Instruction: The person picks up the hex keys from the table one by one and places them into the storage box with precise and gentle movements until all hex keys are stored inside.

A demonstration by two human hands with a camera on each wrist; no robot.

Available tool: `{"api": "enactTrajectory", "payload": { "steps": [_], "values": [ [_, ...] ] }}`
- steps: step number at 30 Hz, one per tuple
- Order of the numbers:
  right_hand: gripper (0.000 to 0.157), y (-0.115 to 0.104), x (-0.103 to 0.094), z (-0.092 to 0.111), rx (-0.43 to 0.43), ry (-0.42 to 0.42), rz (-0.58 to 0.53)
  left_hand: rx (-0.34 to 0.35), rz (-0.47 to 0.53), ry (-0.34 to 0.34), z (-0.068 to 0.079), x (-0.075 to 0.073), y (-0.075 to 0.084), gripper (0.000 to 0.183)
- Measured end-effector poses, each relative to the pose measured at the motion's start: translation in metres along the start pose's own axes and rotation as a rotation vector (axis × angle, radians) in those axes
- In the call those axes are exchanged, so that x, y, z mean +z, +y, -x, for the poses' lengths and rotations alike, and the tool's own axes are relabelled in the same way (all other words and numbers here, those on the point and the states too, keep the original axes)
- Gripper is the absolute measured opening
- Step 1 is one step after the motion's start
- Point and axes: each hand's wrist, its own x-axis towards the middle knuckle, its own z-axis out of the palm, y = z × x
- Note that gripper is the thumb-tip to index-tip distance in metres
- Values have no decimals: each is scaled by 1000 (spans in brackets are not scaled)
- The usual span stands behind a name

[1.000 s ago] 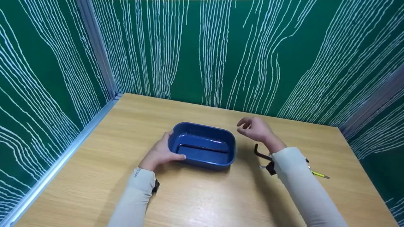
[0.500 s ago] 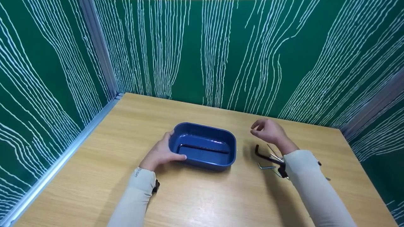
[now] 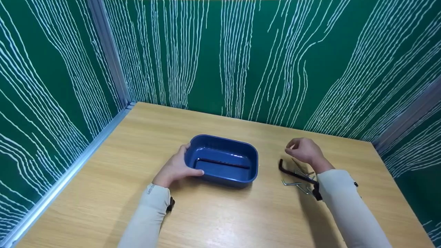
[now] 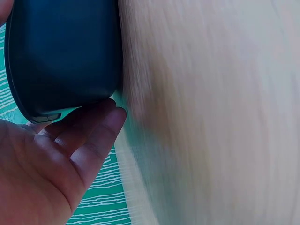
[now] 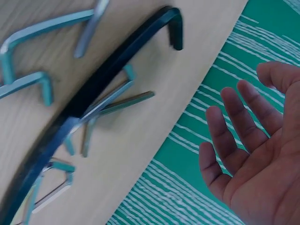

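A blue plastic bin [image 3: 220,177] sits mid-table, and inside it lies one long dark hex key [image 3: 222,162]. My left hand [image 3: 177,168] grips the bin's left end, its thumb over the front rim; in the left wrist view the fingers lie along the bin's outer wall [image 4: 65,51]. Above a loose pile at the right hovers my right hand [image 3: 305,150], fingers loosely bent and holding nothing. That pile has a large black hex key [image 5: 93,89] across several smaller silver hex keys [image 5: 47,28]. My right wrist and sleeve hide part of it in the head view.
The wooden table [image 3: 220,213] meets a green wall [image 3: 203,69] with white wavy lines at the back. A metal frame strip [image 3: 69,179] runs along the left edge, and another upright post [image 3: 410,106] stands at the right.
My right hand has moved right and slightly toward me, away from the bin to over the hex keys. The left hand and bin have stayed in place.
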Motion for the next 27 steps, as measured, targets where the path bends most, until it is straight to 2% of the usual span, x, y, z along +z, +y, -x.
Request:
{"api": "enactTrajectory", "payload": {
  "steps": [13,21,27],
  "values": [
    [28,34,8,6,93,-73,1,24,11,7,0,0,-2,117],
    [31,43,14,8,172,-140,-21,5,16,0,2,-1,0,118],
    [29,51,19,8,182,-126,38,-26,-2,11,1,0,1,118]
  ]
}}
